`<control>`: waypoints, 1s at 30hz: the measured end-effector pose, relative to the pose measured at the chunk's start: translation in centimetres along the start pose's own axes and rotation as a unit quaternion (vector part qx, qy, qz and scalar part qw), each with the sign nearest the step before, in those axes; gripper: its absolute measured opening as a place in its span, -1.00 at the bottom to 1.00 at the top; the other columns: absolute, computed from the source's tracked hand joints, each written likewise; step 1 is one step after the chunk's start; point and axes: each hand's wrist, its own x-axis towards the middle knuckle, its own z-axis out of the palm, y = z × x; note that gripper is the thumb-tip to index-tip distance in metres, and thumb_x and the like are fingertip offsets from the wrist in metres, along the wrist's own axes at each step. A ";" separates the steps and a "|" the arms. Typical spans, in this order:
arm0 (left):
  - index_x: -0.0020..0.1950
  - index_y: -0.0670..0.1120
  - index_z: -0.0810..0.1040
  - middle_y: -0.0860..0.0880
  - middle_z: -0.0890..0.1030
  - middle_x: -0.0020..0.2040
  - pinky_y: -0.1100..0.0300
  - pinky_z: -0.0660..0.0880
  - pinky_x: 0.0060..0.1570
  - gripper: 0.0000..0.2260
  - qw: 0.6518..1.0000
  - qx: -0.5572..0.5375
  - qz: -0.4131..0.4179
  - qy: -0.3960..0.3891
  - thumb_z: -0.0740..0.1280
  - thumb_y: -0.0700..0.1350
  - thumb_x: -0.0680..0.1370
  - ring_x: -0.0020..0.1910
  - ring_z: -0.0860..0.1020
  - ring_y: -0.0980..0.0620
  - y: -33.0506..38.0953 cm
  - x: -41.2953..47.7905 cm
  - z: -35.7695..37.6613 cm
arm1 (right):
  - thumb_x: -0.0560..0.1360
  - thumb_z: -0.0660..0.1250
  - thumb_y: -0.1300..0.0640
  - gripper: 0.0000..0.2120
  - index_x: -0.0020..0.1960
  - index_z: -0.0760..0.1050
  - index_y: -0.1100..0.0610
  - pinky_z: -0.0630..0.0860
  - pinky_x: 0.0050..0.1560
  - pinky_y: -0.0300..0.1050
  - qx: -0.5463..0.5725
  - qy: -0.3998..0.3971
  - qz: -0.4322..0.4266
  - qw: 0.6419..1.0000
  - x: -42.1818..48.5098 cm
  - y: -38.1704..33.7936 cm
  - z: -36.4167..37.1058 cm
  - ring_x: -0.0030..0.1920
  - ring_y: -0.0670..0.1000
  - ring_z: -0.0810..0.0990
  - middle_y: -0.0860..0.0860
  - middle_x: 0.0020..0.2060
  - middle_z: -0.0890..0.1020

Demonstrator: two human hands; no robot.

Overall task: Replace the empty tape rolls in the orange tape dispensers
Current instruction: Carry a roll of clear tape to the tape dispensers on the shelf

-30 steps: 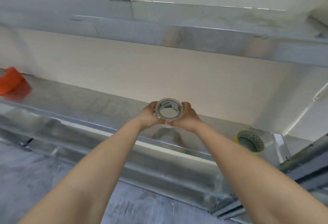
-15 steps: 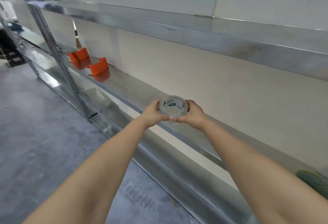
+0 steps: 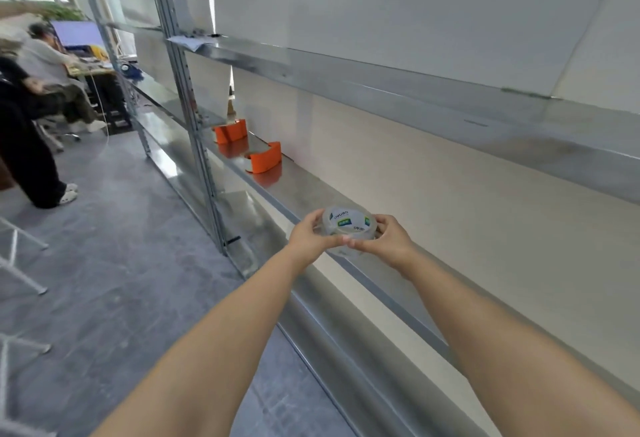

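A clear tape roll (image 3: 347,222) with green and blue labels is held out in front of me, its flat side up. My left hand (image 3: 308,236) grips its left edge and my right hand (image 3: 388,241) grips its right edge. Two orange tape dispensers stand further left on the metal shelf (image 3: 311,187): the nearer one (image 3: 265,158) and a farther one (image 3: 230,131). Both are well beyond my hands.
The metal rack has an upright post (image 3: 188,100) left of the dispensers and an upper shelf (image 3: 381,83) overhead. Two people (image 3: 38,97) are at the far left near a desk with a monitor. White frame legs (image 3: 14,263) stand on the grey floor.
My view has swung left along the shelf: the dispensers came closer to centre, and the yellow roll on the right left the view. Both hands kept hold of the tape roll.
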 end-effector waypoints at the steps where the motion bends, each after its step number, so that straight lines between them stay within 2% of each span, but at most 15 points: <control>1: 0.38 -0.11 0.37 -0.06 0.50 0.32 0.02 0.37 0.36 -0.32 1.000 -0.005 0.003 0.000 0.55 -0.21 0.31 0.31 0.45 -0.02 0.1 0.6 -0.9 | 0.21 0.60 0.18 -0.26 0.29 0.31 0.19 0.49 0.17 -0.13 0.007 -0.003 -0.006 1.000 0.7 -0.5 0.8 0.18 -0.03 0.51 0.06 0.22 0.52; 4: 0.31 -0.07 0.42 0.01 0.52 0.26 0.12 0.40 0.28 -0.38 1.000 -0.007 0.017 0.004 0.56 -0.14 0.29 0.28 0.45 0.02 0.1 2.4 -3.8 | 0.27 0.55 0.25 -0.39 0.24 0.38 0.13 0.46 0.09 -0.30 0.039 -0.013 -0.042 0.998 2.9 -1.5 3.3 0.19 -0.05 0.49 0.04 0.22 0.53; 6: 0.26 0.00 0.42 0.08 0.52 0.20 0.19 0.39 0.19 -0.40 1.000 -0.020 0.021 0.011 0.56 -0.12 0.29 0.24 0.45 0.06 0.0 3.5 -5.6 | 0.29 0.53 0.27 -0.45 0.22 0.43 0.13 0.50 -0.04 -0.37 0.052 -0.028 -0.068 0.996 4.3 -2.1 4.9 0.15 -0.04 0.54 0.05 0.19 0.58; 9: 0.28 0.00 0.41 0.07 0.50 0.19 0.16 0.38 0.24 -0.39 0.999 -0.030 0.021 0.020 0.56 -0.14 0.30 0.25 0.44 0.05 -0.2 5.3 -8.2 | 0.30 0.54 0.22 -0.43 0.25 0.43 0.09 0.51 -0.08 -0.38 0.065 -0.040 -0.087 0.993 6.2 -2.8 7.4 0.11 -0.09 0.56 0.00 0.13 0.60; 12: 0.25 0.00 0.41 0.10 0.50 0.14 0.22 0.38 0.16 -0.44 0.999 -0.030 0.029 0.025 0.54 -0.17 0.32 0.22 0.46 0.06 -0.4 6.8 -10.7 | 0.29 0.53 0.26 -0.43 0.25 0.41 0.10 0.52 -0.10 -0.37 0.066 -0.050 -0.091 0.992 8.4 -3.5 9.8 0.04 -0.13 0.58 -0.05 0.06 0.61; 15: 0.22 0.02 0.42 0.14 0.52 0.08 0.38 0.42 0.01 -0.48 0.998 -0.037 0.041 0.032 0.53 -0.19 0.34 0.13 0.49 0.12 -0.8 8.1 -13.2 | 0.27 0.54 0.29 -0.47 0.12 0.38 0.04 0.51 -0.16 -0.43 0.069 -0.050 -0.090 0.992 10.7 -4.0 12.3 -0.02 -0.27 0.60 -0.20 -0.01 0.60; 17: 0.15 0.08 0.44 0.20 0.53 0.04 0.42 0.45 -0.10 -0.52 0.998 -0.038 0.050 0.031 0.53 -0.20 0.33 0.07 0.50 0.19 -0.9 9.1 -14.8 | 0.26 0.55 0.28 -0.39 0.10 0.29 -0.09 0.47 -0.18 -0.52 0.081 -0.033 -0.096 0.992 12.0 -4.4 13.9 -0.06 -0.40 0.55 -0.33 -0.02 0.52; 19: 0.08 0.14 0.44 0.24 0.53 0.02 0.40 0.42 -0.08 -0.54 0.997 -0.044 0.046 0.032 0.54 -0.19 0.32 0.06 0.50 0.22 -1.1 10.2 -16.2 | 0.25 0.56 0.26 -0.37 0.19 0.34 -0.02 0.51 -0.07 -0.45 0.094 -0.020 -0.098 0.991 13.3 -4.4 15.3 0.06 -0.30 0.55 -0.19 0.09 0.56; 22: 0.02 0.21 0.45 0.25 0.52 0.05 0.36 0.39 -0.02 -0.56 0.998 -0.047 0.037 0.036 0.54 -0.16 0.31 0.10 0.47 0.24 -2.0 12.2 -17.7 | 0.24 0.57 0.24 -0.29 0.31 0.36 0.07 0.51 0.18 -0.17 0.103 -0.011 -0.095 0.990 15.1 -4.3 16.8 0.20 -0.06 0.54 -0.01 0.20 0.56; 24: 0.00 0.26 0.45 0.27 0.52 0.06 0.38 0.38 -0.02 -0.55 0.998 -0.039 0.036 0.031 0.55 -0.14 0.30 0.12 0.46 0.25 -2.8 13.7 -18.5 | 0.23 0.58 0.24 -0.29 0.30 0.36 0.07 0.49 0.22 -0.10 0.103 -0.001 -0.096 0.990 16.5 -3.9 17.5 0.22 -0.03 0.53 0.00 0.20 0.56; 28: 0.02 0.29 0.45 0.25 0.53 0.12 0.30 0.37 0.14 -0.51 0.999 -0.019 0.033 0.024 0.57 -0.10 0.26 0.19 0.46 0.21 -4.6 17.3 -19.8 | 0.22 0.58 0.24 -0.35 0.19 0.39 -0.06 0.48 0.21 -0.11 0.108 0.008 -0.098 0.989 20.0 -2.7 19.0 0.19 -0.06 0.53 -0.08 0.14 0.56; 30: 0.06 0.26 0.44 0.21 0.53 0.16 0.26 0.36 0.21 -0.49 0.999 -0.010 0.029 0.023 0.57 -0.12 0.27 0.23 0.45 0.17 -4.9 19.4 -20.7 | 0.21 0.59 0.22 -0.34 0.21 0.38 -0.05 0.47 0.23 -0.08 0.113 0.007 -0.093 0.989 22.1 -2.5 19.8 0.20 -0.07 0.53 -0.07 0.15 0.56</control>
